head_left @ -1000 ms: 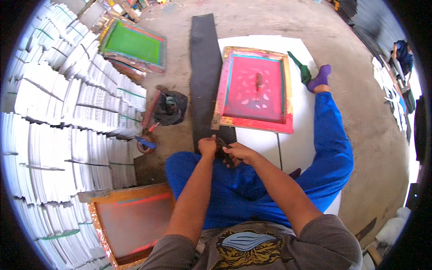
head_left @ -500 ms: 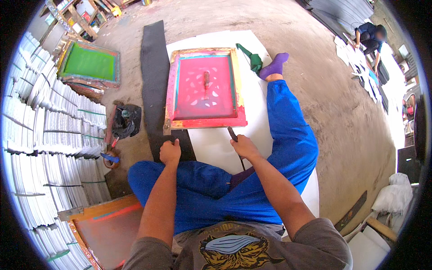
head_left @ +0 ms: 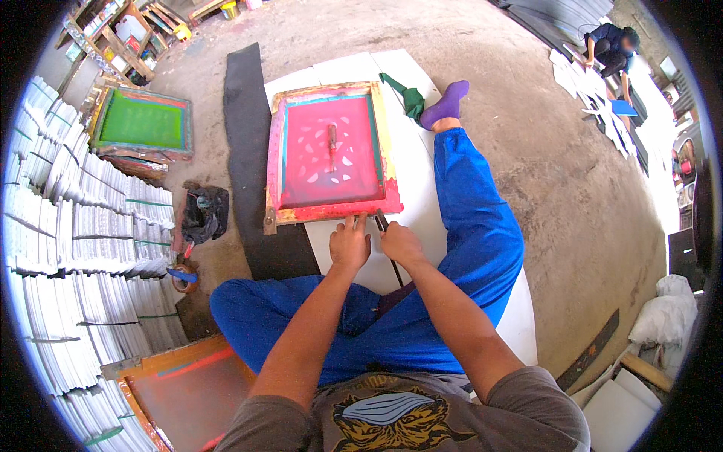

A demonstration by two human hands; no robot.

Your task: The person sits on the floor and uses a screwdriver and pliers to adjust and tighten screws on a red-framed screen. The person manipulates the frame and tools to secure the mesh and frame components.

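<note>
A wooden-framed printing screen (head_left: 331, 211) with pink-red mesh lies before me on white sheets. On its mesh rests a thin tool with a reddish-brown handle (head_left: 332, 139), perhaps a screwdriver. My left hand (head_left: 351, 245) is at the frame's near edge, its fingers stretched out and touching or almost touching the wood. Just to its right, my right hand (head_left: 401, 245) is closed round a dark, slim tool (head_left: 382, 220). That tool's upper end meets the frame's near edge, and a thin dark shaft shows below the hand; its exact kind is unclear.
Tall bundles of white sheets (head_left: 113, 248) line the left side. A green screen (head_left: 143, 120), a black plastic bag (head_left: 205, 215), a tape roll (head_left: 183, 279) and another screen (head_left: 188, 392) lie nearby. Green cloth (head_left: 410, 98) sits by my foot. A person (head_left: 614, 53) works at far right.
My left hand has moved right from the frame's left corner, its fist opening into stretched fingers at the near edge. My right hand, still holding the dark tool, has shifted slightly; the view has turned a little.
</note>
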